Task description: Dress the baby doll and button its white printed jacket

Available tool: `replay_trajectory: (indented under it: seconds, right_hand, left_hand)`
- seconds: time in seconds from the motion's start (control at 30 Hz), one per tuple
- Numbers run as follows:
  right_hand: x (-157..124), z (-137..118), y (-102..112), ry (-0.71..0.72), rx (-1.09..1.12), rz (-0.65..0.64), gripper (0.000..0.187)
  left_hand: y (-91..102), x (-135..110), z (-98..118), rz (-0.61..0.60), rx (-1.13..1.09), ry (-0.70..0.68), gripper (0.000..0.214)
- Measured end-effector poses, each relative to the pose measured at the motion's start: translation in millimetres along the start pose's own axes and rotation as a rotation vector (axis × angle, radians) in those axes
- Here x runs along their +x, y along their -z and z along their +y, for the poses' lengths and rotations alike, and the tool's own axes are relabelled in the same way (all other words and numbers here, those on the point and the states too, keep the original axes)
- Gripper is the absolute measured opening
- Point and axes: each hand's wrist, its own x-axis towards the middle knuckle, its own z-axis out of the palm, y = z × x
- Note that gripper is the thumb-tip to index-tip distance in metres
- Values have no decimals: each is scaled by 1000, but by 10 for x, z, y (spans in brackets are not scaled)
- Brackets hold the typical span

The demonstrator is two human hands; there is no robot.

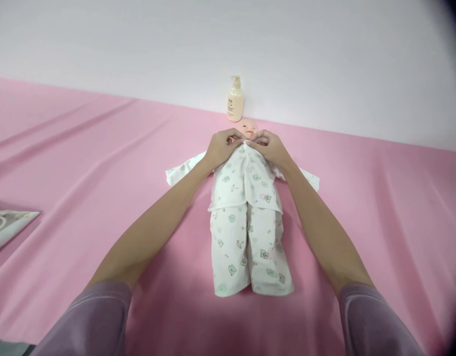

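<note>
Purple sleeves (90, 321) nearest; I am watching left hand (220, 147) and right hand (270, 147), fingers clamped, pinching the top (246, 180) at its collar, 12 o'clock. Trousers (246, 247) on; neckline seemingly remaining.

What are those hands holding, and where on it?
The left hand and right hand each pinch the doll's white top at its collar, fingertips meeting at the front opening.

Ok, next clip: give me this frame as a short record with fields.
surface: pink sheet
doll: on its back, head toward the wall, in white printed top and trousers
left hand: pinching the top's neckline
right hand: pinching the neckline too
bottle: upright behind the doll's head
left edge: printed packet
</note>
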Motion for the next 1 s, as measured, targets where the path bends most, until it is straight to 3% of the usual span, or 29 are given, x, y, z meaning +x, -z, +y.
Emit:
replay_trajectory:
  seconds: [0.7,1.0]
  right_hand:
    - [14,2,12,-9,-4,-53,58]
    - [18,-92,14,16,-112,-84,30]
  left_hand:
    - [141,52,3,-161,-119,74,17]
    - [94,51,-17,-136,-268,354,27]
